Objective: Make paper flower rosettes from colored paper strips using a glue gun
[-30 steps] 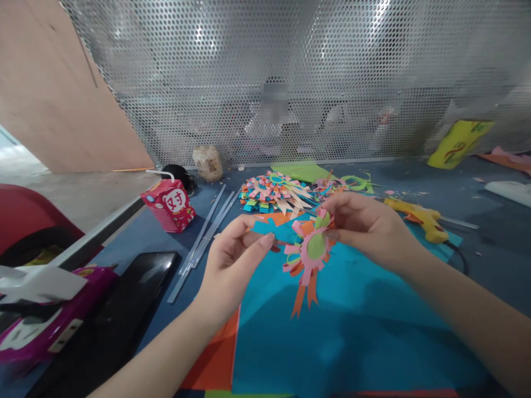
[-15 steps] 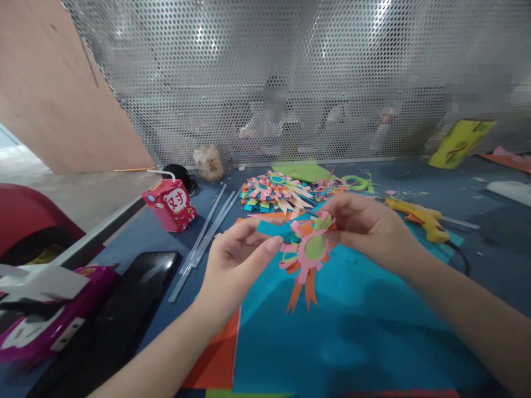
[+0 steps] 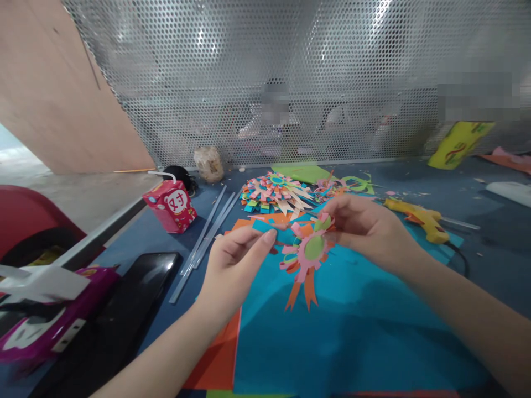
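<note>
Over the blue paper sheet (image 3: 290, 342), my right hand (image 3: 365, 229) pinches a paper rosette (image 3: 314, 249) by its right edge. The rosette has a green round centre, a pink ring, pink, orange and green loops, and two orange notched tails hanging down. To its left, my left hand (image 3: 243, 249) is closed, thumb against fingers, on a small blue paper strip (image 3: 261, 226) that sticks out above the fingertips. A small gap separates the left thumb from the rosette's loops. Finished-looking rosettes (image 3: 271, 190) lie in a pile behind the hands.
A yellow glue gun (image 3: 418, 218) lies at right, its cable trailing. Clear glue sticks (image 3: 207, 232), a red drink carton (image 3: 170, 204) and a black phone (image 3: 145, 287) are at left. Paper scraps (image 3: 332, 188) lie at the back, before a perforated metal screen (image 3: 232, 66). A purple power strip (image 3: 62, 320) is far left.
My left hand has drawn slightly left, away from the rosette, carrying the blue strip. The rosette has turned a little in my right hand, which stays nearly in place.
</note>
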### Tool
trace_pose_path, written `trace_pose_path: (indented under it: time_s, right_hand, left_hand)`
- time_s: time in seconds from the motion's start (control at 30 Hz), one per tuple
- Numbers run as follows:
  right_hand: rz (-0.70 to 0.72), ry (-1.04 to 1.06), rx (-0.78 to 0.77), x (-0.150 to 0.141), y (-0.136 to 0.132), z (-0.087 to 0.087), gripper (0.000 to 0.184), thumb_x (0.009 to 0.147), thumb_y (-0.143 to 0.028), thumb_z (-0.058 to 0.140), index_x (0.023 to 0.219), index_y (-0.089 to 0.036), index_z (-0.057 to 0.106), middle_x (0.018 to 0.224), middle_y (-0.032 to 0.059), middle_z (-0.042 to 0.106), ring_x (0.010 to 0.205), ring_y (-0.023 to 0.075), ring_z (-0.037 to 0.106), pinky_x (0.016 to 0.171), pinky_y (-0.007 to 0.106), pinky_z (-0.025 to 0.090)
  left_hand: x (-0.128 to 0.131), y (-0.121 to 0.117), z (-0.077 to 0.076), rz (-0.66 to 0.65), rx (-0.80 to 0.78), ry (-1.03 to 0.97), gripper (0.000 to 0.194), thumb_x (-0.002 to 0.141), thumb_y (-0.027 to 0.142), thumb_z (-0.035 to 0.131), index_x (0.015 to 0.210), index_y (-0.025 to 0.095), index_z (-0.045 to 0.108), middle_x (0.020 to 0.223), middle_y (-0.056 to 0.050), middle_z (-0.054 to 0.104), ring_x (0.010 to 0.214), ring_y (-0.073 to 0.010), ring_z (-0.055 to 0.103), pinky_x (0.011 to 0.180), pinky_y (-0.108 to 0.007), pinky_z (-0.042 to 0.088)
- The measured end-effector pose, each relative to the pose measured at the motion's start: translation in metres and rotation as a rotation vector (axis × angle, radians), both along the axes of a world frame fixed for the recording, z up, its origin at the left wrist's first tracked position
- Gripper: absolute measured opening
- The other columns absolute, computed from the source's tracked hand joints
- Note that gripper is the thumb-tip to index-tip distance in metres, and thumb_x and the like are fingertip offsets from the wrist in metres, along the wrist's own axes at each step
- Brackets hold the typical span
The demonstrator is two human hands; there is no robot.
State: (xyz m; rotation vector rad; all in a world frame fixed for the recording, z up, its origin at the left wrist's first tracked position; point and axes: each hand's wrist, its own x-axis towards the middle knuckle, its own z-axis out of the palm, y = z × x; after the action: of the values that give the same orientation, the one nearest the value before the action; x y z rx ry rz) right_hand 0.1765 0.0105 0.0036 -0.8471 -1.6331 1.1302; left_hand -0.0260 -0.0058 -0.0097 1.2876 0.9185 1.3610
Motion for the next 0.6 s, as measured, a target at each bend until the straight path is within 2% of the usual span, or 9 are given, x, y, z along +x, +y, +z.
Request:
trace_pose_path:
  time_s: [0.27,0.43,0.6]
  right_hand:
    - [-0.014,-0.009,0.003,-0.0013,-0.0012,0.0027,0.020,0.069,-0.020,0.067,0.081,-0.022,0.052,0.076,-0.0002,0.060,0.071,0.0130,0.061,0.060,0.025,0.052]
    - [-0.036,-0.040,0.024,-0.0013,-0.0012,0.0031,0.020,0.069,-0.022,0.068,0.082,-0.022,0.052,0.079,0.0010,0.061,0.071,0.0132,0.061,0.059,0.025,0.053]
    - [-0.055,0.001,0.083,-0.0012,-0.0029,-0.0003,0.017,0.071,-0.021,0.066,0.083,-0.024,0.054,0.085,0.0004,0.061,0.073,0.0125,0.062,0.063,0.025,0.054]
  left_hand:
    - [-0.0016,0.0006,-0.0023,-0.040,-0.013,0.013,0.016,0.075,0.033,0.063,0.074,0.020,0.071,0.065,-0.001,0.066,0.065,-0.0125,0.058,0.064,-0.023,0.046]
    - [-0.0017,0.0000,-0.0014,-0.034,-0.005,0.017,0.020,0.074,0.034,0.063,0.062,0.019,0.068,0.067,-0.002,0.067,0.066,-0.0138,0.060,0.064,-0.024,0.048]
    - [0.0013,-0.0019,0.0042,-0.117,-0.057,-0.050,0.016,0.073,0.031,0.064,0.083,0.021,0.070,0.081,-0.003,0.071,0.075,-0.0165,0.065,0.068,-0.026,0.051]
